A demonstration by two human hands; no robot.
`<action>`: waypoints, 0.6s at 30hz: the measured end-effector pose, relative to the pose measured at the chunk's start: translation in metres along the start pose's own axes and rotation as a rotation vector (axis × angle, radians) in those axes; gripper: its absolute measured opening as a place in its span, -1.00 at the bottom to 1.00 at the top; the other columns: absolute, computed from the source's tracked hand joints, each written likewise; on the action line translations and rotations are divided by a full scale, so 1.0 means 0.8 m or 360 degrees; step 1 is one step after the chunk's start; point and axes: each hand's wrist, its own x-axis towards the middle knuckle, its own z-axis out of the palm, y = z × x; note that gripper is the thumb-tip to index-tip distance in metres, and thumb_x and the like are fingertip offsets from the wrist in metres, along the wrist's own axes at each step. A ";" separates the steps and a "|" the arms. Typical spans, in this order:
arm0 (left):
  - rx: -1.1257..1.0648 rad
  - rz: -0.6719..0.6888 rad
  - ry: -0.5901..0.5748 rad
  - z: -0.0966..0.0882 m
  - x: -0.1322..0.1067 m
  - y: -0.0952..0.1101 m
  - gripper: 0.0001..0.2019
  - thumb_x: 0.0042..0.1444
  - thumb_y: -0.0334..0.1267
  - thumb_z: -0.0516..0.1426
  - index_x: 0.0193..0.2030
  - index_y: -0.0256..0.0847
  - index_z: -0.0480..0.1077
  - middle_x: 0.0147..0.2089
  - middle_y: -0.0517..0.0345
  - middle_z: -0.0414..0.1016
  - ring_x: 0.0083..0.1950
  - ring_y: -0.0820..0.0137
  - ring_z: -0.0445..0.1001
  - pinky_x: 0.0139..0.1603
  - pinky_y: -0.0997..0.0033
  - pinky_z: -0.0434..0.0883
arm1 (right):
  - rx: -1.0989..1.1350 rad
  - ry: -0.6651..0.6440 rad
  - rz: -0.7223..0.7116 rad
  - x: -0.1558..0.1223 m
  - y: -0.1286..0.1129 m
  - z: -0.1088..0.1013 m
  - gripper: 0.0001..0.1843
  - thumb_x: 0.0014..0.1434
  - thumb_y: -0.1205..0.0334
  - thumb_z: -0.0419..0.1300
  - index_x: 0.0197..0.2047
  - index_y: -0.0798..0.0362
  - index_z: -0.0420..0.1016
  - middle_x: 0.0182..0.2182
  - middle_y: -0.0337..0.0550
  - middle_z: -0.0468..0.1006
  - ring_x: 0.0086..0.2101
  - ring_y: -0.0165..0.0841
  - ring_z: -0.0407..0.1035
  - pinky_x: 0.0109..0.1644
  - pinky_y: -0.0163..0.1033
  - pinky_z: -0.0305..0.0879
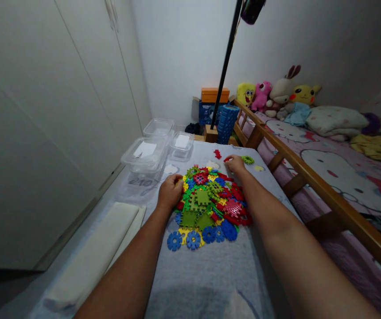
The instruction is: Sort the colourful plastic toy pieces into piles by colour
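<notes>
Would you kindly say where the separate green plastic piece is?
In the head view, the green piece lies right of centre, just beside the right hand.

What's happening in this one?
A person is handling a pile of colourful plastic pieces on a cloth-covered surface. The left hand is at the pile's left edge; the right hand seems to pinch a small red piece beyond it. Clear plastic containers stand at the far left.

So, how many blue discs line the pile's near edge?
5: a disc at the left end, one right of it, one mid-row, one just right of that, one at the right end. Others may be hidden.
</notes>
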 end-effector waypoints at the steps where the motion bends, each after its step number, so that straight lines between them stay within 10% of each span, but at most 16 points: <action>1: -0.0003 -0.0002 -0.0002 0.000 0.000 0.000 -0.76 0.15 -0.21 0.11 -0.11 -0.12 0.55 -0.25 0.11 0.60 -0.18 0.29 0.57 -0.15 0.34 0.48 | 0.0013 0.0031 0.0032 0.005 -0.001 0.003 -0.60 -0.06 0.34 0.23 -0.11 0.11 0.66 -0.43 -0.17 0.62 -0.45 -0.37 0.43 -0.33 -0.34 0.31; 18: 0.0070 0.0088 -0.0022 -0.001 0.000 0.003 -0.77 0.16 -0.23 0.08 -0.14 -0.16 0.53 -0.10 0.06 0.61 -0.08 0.28 0.56 -0.02 0.31 0.43 | 0.0077 0.0065 0.0062 0.036 -0.007 0.026 -0.53 -0.02 0.45 0.21 0.00 0.16 0.62 -0.15 0.04 0.67 -0.13 -0.26 0.53 -0.15 -0.33 0.37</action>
